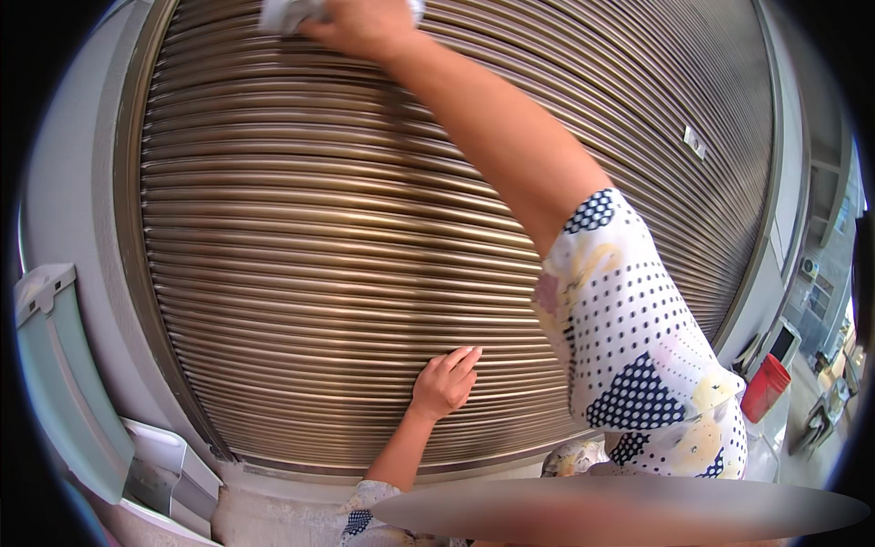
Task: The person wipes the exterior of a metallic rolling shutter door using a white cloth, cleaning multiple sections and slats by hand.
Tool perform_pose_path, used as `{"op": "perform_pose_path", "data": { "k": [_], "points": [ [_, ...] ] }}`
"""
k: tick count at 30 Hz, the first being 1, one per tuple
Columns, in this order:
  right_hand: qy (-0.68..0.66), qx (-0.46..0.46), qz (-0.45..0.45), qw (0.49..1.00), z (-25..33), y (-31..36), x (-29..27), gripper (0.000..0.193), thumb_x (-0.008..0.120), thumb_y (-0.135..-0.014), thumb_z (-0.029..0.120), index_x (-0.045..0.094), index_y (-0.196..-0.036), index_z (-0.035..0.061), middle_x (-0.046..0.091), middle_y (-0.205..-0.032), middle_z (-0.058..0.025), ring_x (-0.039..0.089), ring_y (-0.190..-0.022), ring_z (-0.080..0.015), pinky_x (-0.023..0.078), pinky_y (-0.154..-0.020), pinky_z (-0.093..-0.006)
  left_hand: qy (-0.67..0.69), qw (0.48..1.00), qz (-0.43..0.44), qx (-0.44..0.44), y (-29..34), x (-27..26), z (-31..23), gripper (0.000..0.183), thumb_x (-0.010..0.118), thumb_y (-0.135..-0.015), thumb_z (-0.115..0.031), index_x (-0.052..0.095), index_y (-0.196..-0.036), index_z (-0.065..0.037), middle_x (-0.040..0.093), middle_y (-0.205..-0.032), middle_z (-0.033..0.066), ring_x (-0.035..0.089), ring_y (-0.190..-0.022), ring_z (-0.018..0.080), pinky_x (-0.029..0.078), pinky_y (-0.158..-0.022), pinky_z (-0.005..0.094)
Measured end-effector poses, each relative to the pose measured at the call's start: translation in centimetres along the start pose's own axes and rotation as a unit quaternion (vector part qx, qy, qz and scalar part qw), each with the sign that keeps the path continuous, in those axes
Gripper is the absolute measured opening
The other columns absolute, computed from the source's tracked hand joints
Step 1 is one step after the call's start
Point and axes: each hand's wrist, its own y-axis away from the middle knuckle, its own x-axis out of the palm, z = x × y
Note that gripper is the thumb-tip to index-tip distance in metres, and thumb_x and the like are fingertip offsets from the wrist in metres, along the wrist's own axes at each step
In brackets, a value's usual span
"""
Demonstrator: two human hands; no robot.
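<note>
A ribbed, bronze-coloured metal roller shutter (301, 228) fills most of the view. My right arm stretches up across it toward the upper left. At the top edge my right hand (369, 25) is closed on a white cloth (281, 16), which lies against the slats; the top of this hand is cut off by the picture's edge. Low on the shutter, my left hand (444, 381) rests with its fingers stretched out on the slats and nothing held. Both arms wear a white patterned sleeve (629, 301) with dark dots.
To the left stands an open pale green lid (77, 383) with a white bin (169, 469) beside it. A shutter frame (128, 182) borders the slats. A small plate (694, 142) sits on the shutter at right. Farther right is a red bucket (766, 387).
</note>
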Motion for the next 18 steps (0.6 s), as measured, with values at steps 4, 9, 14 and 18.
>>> {"op": "perform_pose_path", "data": {
  "k": [4,9,14,18],
  "points": [
    [-0.086,-0.160,0.087,0.979,5.2,1.4,1.6,0.045,0.069,-0.071,0.036,0.055,-0.112,0.0220,0.058,-0.110,-0.0024,0.055,-0.101,-0.0292,0.046,-0.081,-0.0423,0.002,1.000,0.006,0.003,0.0,0.0,-0.1,0.012,0.057,-0.078,-0.009,0.060,-0.067,-0.008,0.060,-0.116,0.0018,0.053,-0.109,0.0162,0.045,-0.082,0.0295],
    [-0.105,-0.206,0.132,0.964,4.9,5.3,-3.2,0.043,0.071,-0.072,0.032,0.055,-0.111,0.0252,0.056,-0.117,0.0024,0.054,-0.106,-0.0247,0.045,-0.083,-0.0392,0.002,1.000,0.015,0.016,-0.2,-0.6,0.0,0.006,0.059,-0.074,-0.007,0.062,-0.069,-0.007,0.061,-0.113,0.0034,0.055,-0.106,0.0196,0.046,-0.078,0.0312],
    [-0.085,-0.192,0.113,0.971,-1.5,10.4,-9.9,0.044,0.074,-0.066,0.024,0.059,-0.108,0.0230,0.059,-0.114,0.0023,0.056,-0.103,-0.0219,0.046,-0.078,-0.0371,-0.017,0.999,0.032,0.023,0.4,-1.0,0.4,0.010,0.057,-0.078,-0.006,0.063,-0.070,-0.009,0.061,-0.115,0.0029,0.053,-0.108,0.0198,0.045,-0.078,0.0323],
    [-0.015,-0.171,0.084,0.982,-7.6,15.4,-15.8,0.038,0.072,-0.070,0.027,0.060,-0.106,0.0192,0.063,-0.108,-0.0025,0.059,-0.100,-0.0245,0.047,-0.077,-0.0380,-0.007,0.998,0.053,0.020,0.5,-1.1,0.3,0.008,0.057,-0.074,-0.003,0.064,-0.075,-0.007,0.061,-0.113,0.0064,0.053,-0.109,0.0220,0.044,-0.080,0.0340]
  ]
}}
